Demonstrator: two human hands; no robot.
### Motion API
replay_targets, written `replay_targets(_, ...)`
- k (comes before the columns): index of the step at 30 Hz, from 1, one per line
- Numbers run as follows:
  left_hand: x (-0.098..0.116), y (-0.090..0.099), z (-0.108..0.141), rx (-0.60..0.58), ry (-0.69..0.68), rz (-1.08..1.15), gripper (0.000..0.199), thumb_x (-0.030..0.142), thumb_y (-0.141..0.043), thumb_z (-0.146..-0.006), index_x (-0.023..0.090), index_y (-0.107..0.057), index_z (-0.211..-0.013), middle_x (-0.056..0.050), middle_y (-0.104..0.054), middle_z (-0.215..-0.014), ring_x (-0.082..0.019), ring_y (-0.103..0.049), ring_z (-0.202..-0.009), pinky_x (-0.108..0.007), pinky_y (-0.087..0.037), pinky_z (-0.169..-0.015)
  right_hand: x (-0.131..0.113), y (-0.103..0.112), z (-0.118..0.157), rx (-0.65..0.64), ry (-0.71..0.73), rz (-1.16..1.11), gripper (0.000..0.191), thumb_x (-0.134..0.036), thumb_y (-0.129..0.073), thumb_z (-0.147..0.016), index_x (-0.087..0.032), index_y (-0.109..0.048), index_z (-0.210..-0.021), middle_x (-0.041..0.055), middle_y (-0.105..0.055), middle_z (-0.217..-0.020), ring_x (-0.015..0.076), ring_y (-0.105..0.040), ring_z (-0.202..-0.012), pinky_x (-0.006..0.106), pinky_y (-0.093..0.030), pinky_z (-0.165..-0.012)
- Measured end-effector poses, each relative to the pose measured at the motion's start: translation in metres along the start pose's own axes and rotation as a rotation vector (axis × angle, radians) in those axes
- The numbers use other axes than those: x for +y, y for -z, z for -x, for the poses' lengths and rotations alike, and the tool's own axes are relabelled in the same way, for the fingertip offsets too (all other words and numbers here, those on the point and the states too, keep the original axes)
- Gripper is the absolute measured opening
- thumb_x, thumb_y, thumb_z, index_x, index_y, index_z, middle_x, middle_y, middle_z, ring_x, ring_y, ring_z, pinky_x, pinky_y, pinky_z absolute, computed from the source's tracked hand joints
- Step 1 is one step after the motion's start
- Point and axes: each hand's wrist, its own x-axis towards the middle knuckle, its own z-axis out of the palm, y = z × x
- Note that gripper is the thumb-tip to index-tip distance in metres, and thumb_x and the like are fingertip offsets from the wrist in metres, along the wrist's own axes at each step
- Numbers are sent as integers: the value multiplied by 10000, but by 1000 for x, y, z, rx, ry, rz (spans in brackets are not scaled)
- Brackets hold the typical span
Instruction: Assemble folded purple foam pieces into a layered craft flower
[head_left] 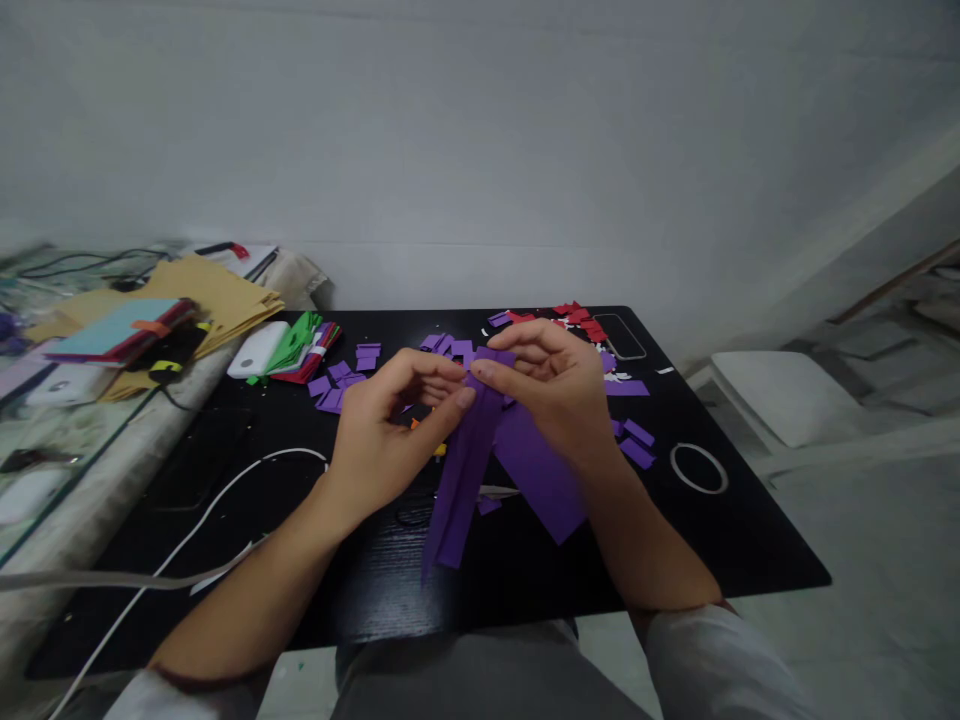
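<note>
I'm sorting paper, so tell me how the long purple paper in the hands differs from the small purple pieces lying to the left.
The long purple paper is much bigger than any of the small purple pieces. The long paper is held up by the left hand and right hand, while the small pieces lie on the table. Both are purple.
</note>
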Motion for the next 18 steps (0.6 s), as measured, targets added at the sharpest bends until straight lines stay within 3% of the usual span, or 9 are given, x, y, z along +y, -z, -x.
replay_targets(5,1,-1,-2,-17,130,99,99,181,-794,-885,183,-739,-967,13,-756,-790,-90,-726,-700,-169,-593,-646,0,-2,2,-32,9,32,260,-300,-934,-728,-221,-748,-892,6,-793,-885,172,-784,-862,312,-670,-831)
replay_targets(9,1,-1,-2,3,130,90,98,180,-800,-881,189,-754,-966,7,-765,-806,-98,-734,-715,-185,-596,-662,-1,-2,2,-29,22,46,162,-263,-875,-795,-229,-766,-910,8,-801,-896,177,-790,-893,337,-669,-882)
replay_targets(18,-2,-3,0,0,137,147,187,164,-789,-888,201,-675,-1031,26,-739,-772,-88,-712,-692,-176,-573,-653,0,-4,2,11,-21,21,267,-286,-917,-745,-214,-765,-953,14,-812,-905,174,-790,-876,330,-671,-861)
